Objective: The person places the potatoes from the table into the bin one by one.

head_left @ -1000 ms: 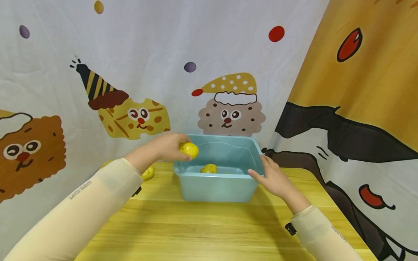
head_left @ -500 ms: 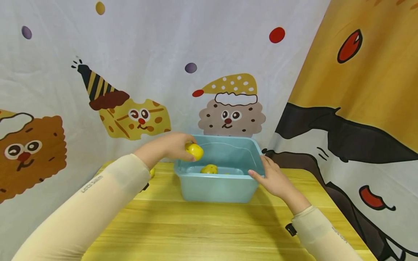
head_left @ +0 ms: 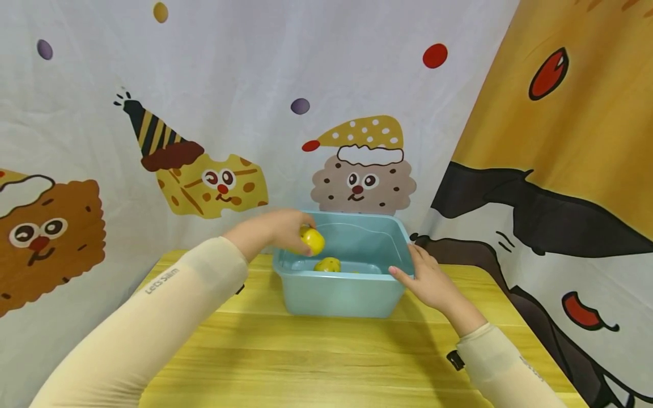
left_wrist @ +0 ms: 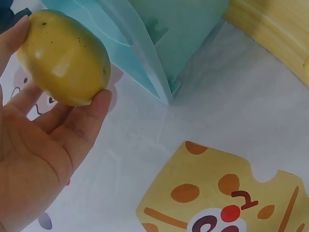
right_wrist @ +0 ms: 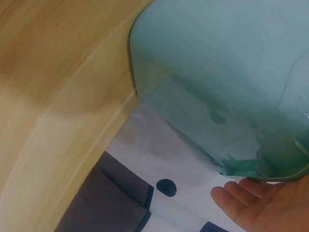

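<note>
My left hand holds a smooth yellow potato with small dark specks, pinched between thumb and fingertips. In the head view it hangs over the left side of a light blue plastic bin. Inside the bin lies another yellow potato with dark spots, and a sliver of something yellow shows just above the front rim. My right hand rests at the bin's right front corner, thumb over the front rim. In the right wrist view its fingers lie nearly straight against the outside, below the rim.
The bin stands on a yellow wooden table, near its back edge. Behind hangs a white cloth printed with cartoon biscuits and cheese. A black strap piece shows at the right sleeve.
My left hand has moved right and slightly down with the potato, farther over the bin. My sleeve now hides the yellow item seen on the table at left. The right hand stays put.
</note>
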Action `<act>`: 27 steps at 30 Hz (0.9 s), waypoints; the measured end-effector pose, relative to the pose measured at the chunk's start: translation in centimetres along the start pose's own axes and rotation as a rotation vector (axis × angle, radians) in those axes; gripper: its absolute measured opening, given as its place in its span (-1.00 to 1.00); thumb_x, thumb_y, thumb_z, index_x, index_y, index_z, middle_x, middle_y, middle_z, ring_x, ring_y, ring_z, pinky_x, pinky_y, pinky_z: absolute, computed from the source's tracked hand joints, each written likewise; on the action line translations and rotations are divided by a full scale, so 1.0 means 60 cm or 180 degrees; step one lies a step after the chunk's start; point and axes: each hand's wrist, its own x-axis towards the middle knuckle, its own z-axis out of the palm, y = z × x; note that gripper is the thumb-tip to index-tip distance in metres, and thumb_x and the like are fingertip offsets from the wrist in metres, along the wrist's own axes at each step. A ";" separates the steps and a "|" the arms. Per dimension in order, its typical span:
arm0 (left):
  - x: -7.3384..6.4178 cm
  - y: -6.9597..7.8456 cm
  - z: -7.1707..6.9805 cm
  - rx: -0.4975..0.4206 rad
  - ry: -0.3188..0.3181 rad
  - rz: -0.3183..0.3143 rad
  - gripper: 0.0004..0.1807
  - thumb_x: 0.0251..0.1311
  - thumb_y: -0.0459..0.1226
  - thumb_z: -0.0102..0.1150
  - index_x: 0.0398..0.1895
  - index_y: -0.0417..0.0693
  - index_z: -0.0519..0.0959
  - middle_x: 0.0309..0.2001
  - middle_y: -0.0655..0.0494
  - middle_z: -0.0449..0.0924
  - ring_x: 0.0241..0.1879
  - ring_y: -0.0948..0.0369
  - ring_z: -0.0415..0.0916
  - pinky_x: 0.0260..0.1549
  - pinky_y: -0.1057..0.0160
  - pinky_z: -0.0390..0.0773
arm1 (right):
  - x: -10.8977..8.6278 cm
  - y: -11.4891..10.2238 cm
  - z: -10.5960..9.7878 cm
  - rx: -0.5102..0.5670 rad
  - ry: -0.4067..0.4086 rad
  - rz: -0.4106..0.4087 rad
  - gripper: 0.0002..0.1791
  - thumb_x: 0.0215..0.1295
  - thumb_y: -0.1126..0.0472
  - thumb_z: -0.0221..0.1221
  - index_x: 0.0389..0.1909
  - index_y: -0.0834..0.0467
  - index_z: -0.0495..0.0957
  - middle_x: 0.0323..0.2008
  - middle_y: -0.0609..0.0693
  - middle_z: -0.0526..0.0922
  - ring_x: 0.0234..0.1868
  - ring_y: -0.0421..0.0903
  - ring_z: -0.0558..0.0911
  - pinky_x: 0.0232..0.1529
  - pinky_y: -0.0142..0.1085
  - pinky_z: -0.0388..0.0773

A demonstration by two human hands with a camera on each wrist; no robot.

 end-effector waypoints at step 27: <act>0.013 0.007 0.005 -0.0115 -0.0196 0.0013 -0.32 0.14 0.05 0.38 0.31 0.04 0.48 0.28 0.06 0.48 0.18 0.05 0.40 0.22 0.01 0.40 | 0.000 0.004 0.001 0.0046 -0.0025 0.0033 0.11 0.39 -0.44 -0.08 0.56 0.36 -0.12 0.53 0.37 -0.06 0.47 0.44 0.05 0.30 0.40 0.12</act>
